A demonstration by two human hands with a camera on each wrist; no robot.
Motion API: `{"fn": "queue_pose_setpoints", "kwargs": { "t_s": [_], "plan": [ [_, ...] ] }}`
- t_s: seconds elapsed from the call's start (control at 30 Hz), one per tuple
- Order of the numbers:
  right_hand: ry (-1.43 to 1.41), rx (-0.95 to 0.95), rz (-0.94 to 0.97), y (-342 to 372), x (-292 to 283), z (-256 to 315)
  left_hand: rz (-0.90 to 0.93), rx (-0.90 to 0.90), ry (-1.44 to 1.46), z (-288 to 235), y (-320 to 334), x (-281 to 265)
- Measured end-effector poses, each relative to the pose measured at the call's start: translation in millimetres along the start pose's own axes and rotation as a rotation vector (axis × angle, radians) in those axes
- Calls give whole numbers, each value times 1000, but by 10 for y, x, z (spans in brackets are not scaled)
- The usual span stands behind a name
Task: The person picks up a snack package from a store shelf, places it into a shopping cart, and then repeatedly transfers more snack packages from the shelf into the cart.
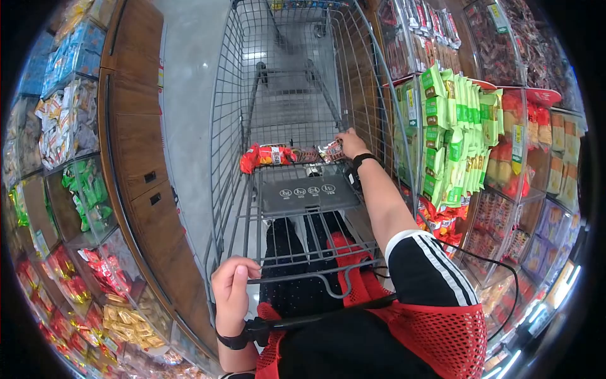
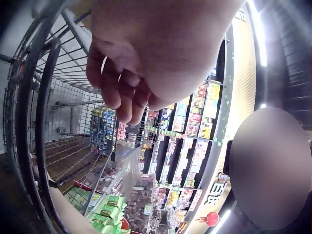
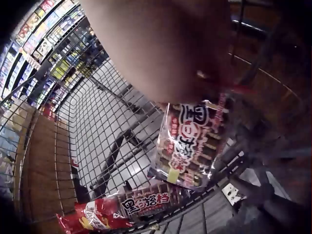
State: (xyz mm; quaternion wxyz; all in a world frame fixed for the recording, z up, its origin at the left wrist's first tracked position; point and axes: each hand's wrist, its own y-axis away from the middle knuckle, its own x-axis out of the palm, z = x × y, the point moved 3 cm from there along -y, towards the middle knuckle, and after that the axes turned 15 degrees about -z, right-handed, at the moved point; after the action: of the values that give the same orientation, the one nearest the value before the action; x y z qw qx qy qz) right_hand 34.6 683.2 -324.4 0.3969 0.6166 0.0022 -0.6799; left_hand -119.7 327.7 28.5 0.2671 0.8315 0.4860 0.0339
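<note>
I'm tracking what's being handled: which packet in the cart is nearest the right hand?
The rightmost packet in the head view, touching the right hand; the similar dark packet and the red packaging lie farther left.

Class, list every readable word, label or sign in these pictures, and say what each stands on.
"黑白搭档": packet held in the right hand.
"黑白搭档": second packet, next to the red bag.
Too blurred: lettering on the red bag, wall sign.
Too small: captions on the cart's seat flap, shelf tag, print on green packs.
</note>
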Motion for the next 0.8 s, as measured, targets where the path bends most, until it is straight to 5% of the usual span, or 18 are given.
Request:
{"fn": "queue_pose_setpoints", "kwargs": {
  "t_s": [0.2, 0.3, 0.43, 0.53, 0.63, 0.8],
  "plan": [
    [407, -42, -187, 37, 135, 112, -20, 9, -70, -17, -25, 18],
    [480, -324, -167, 64, 73, 452, -16, 14, -85, -5, -31, 23],
    [17, -455, 209, -120, 556, 680, -23, 11, -126, -23, -17, 33],
    [-72, -462, 305, -215, 770, 785, -35, 36, -145, -28, -20, 31],
    [-2, -341, 301, -248, 920, 792, -37, 63, -173, -57, -47, 38],
    [57, -466, 282, -167, 769, 917, -30, 75, -182, -24, -39, 20]
  ]
}}
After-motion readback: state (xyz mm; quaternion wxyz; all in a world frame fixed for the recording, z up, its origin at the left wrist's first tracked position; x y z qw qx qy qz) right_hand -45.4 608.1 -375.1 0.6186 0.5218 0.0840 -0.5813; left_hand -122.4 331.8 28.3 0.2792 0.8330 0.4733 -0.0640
